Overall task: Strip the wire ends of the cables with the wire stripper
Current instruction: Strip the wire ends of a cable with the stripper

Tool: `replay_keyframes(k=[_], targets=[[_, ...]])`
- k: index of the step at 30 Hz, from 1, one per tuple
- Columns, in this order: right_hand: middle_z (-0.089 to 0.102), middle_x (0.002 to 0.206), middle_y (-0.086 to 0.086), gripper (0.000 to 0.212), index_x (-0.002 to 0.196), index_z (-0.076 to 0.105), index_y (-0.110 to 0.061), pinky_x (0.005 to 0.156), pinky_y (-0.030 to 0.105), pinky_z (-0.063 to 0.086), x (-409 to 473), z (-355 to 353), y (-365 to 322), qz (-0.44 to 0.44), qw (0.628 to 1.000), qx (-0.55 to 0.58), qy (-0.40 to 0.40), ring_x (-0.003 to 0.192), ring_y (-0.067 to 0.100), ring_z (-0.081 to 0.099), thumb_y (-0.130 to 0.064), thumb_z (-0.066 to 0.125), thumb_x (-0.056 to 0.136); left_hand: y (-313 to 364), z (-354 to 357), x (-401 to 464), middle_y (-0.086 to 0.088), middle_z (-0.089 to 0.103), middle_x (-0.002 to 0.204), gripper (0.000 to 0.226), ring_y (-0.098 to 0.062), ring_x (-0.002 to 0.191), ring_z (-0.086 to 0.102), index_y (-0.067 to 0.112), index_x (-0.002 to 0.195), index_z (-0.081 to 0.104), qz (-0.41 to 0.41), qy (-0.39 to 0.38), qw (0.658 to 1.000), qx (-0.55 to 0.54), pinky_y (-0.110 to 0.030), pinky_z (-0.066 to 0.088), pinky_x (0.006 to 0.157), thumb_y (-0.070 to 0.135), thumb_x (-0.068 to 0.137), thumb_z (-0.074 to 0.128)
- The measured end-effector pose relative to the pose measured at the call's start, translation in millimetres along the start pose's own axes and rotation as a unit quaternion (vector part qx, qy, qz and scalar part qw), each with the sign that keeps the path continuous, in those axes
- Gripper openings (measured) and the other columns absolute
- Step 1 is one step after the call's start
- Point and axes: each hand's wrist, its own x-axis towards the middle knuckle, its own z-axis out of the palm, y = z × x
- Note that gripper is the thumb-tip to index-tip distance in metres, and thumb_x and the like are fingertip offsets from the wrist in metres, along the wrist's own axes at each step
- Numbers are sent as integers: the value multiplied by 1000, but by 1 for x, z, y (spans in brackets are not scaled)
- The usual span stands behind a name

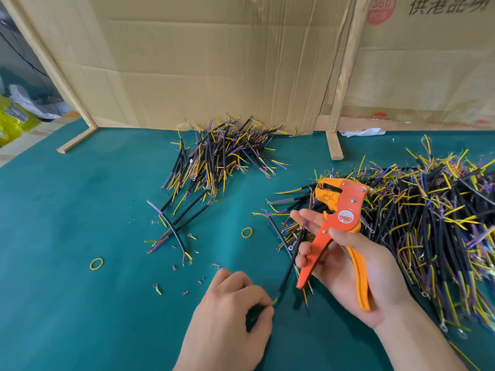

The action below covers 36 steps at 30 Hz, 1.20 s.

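Observation:
My right hand (348,274) grips the orange wire stripper (337,226) by its handles, jaws pointing up and away. Its fingertips also pinch the upper end of a black cable (290,261). That cable slopes down to the left, where my left hand (233,314) pinches its lower end with curled fingers; yellow inner wires show at that end. A big heap of black cables (428,223) with yellow and purple wires lies to the right. A smaller pile of cables (222,153) sits at the back centre.
Green mat (80,210) covers the table. Two yellow rubber bands (246,232) (96,263) and scraps of stripped insulation (184,279) lie on it. Cardboard sheets (201,62) on wooden frames wall off the back. A yellow bag (13,119) is at far left.

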Motion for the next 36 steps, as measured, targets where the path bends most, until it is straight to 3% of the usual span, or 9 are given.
replay_keyframes(k=[2,4,8,10,12,19,23,27,36], targets=[[55,147,19,74,136,59,2,78,41,56,0,-1,-1,1,1000,1,-18,82,28,64,-26,85,73,2,-9,8,18,60,79,29,0,83,52,36,82,70,-44,-56,996,-53,-8,38,73,62,77,56],[52,149,20,71,139,55,3,80,42,55,-1,0,-1,6,999,1,-42,83,28,63,-26,81,79,5,-13,24,21,65,85,29,-2,78,58,39,94,68,-76,-50,990,-112,-11,41,70,61,82,55],[59,139,21,73,140,54,3,79,43,55,-2,7,2,21,997,-17,-66,81,30,63,-28,80,79,25,-2,66,4,72,88,27,-18,78,70,28,113,63,-187,-45,915,-354,-39,58,81,40,89,63],[63,112,24,76,138,58,2,77,43,55,-2,9,2,24,998,-30,-50,80,32,62,-29,85,74,37,9,82,-2,73,87,21,-18,60,63,28,109,65,-187,-18,894,-407,-37,60,65,32,89,65],[64,103,23,77,137,59,1,75,42,55,-2,11,2,19,999,-32,-36,80,32,62,-29,86,72,43,21,88,-3,68,73,16,-16,45,51,27,103,69,-184,6,880,-438,-29,48,43,26,88,71],[61,96,24,82,134,63,-2,72,43,57,-3,16,2,24,999,-43,3,77,35,65,-28,92,61,30,41,83,-3,63,80,25,-11,40,41,18,103,69,-155,10,835,-528,-22,38,40,-3,96,57],[60,110,28,78,132,65,-3,72,43,57,-3,18,3,24,998,-62,12,79,35,66,-26,90,62,21,43,82,-7,74,88,19,-13,45,55,13,98,71,-170,70,848,-497,-25,44,43,-1,97,57],[58,110,30,62,132,67,-7,71,43,56,-4,12,-1,11,997,-66,33,79,35,65,-20,75,72,19,48,83,-4,74,76,23,-17,44,59,23,86,71,-184,111,872,-440,-29,50,51,4,95,62],[63,136,22,50,128,68,-6,72,44,57,-7,12,-3,-6,998,-53,27,76,34,65,-16,64,80,16,53,85,-5,68,61,20,-20,44,57,24,81,68,-185,109,893,-396,-28,50,53,11,95,64]])
